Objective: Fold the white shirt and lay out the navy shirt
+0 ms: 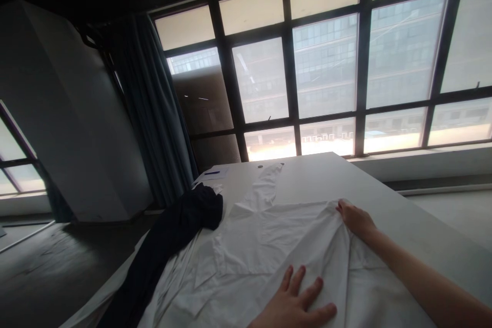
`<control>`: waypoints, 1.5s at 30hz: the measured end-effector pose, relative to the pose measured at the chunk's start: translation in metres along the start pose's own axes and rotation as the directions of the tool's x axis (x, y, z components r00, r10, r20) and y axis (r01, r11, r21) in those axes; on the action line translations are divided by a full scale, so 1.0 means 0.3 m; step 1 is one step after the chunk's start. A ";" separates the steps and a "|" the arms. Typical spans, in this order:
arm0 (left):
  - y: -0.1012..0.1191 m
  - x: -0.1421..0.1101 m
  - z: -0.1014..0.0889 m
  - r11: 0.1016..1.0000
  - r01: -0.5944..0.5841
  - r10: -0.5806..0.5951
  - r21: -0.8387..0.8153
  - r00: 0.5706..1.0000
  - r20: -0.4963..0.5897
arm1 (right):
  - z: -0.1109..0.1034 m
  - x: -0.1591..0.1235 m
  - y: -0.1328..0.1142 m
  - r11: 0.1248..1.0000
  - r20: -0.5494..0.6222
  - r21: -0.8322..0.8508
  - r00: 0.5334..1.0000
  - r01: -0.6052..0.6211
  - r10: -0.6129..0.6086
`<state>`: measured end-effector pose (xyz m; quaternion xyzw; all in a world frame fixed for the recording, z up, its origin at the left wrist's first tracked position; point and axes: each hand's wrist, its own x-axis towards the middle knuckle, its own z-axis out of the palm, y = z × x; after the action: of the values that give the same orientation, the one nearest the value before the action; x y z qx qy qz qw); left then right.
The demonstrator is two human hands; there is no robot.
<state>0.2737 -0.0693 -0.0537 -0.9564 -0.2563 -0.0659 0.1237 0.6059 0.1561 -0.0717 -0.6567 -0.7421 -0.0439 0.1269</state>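
Note:
A white shirt lies spread over the table, one sleeve stretching toward the far end. My left hand rests flat on the lower part of the cloth, fingers spread. Further off to the right, my right hand pinches the shirt's edge, and creases run from that grip across the fabric. Along the left side of the shirt lies a dark, bunched garment, whose kind I cannot make out.
The white table reaches toward large framed windows. Paper with a blue pen lies at its far left corner, and two round holes show near the far edge. A dark curtain and a pillar stand left.

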 end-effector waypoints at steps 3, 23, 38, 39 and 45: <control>0.011 0.004 -0.005 1.000 0.011 -0.011 -0.009 1.000 0.003 | -0.021 0.006 -0.010 1.000 -0.004 -0.024 1.000 -0.006 0.006; -0.044 -0.059 0.007 0.912 0.284 -0.257 -0.297 0.958 0.128 | 0.041 -0.128 -0.184 0.986 0.164 0.068 0.973 0.154 -0.163; -0.106 -0.577 -0.058 0.846 0.531 -0.531 -0.044 0.847 -0.006 | 0.081 -0.116 -0.158 0.983 0.155 0.090 0.973 0.159 -0.171; -0.108 -0.594 -0.070 0.831 0.553 -0.553 -0.055 0.833 0.007 | 0.082 -0.113 -0.157 0.983 0.157 0.091 0.973 0.157 -0.170; -0.116 -0.520 -0.149 0.670 0.709 -0.724 -0.220 0.690 0.018 | 0.092 -0.060 -0.125 0.990 0.167 0.077 0.977 0.117 -0.129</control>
<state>0.1192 -0.1263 -0.0332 -0.7834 -0.5979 -0.1693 -0.0044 0.5672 0.1401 -0.0988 -0.6063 -0.7905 0.0302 0.0813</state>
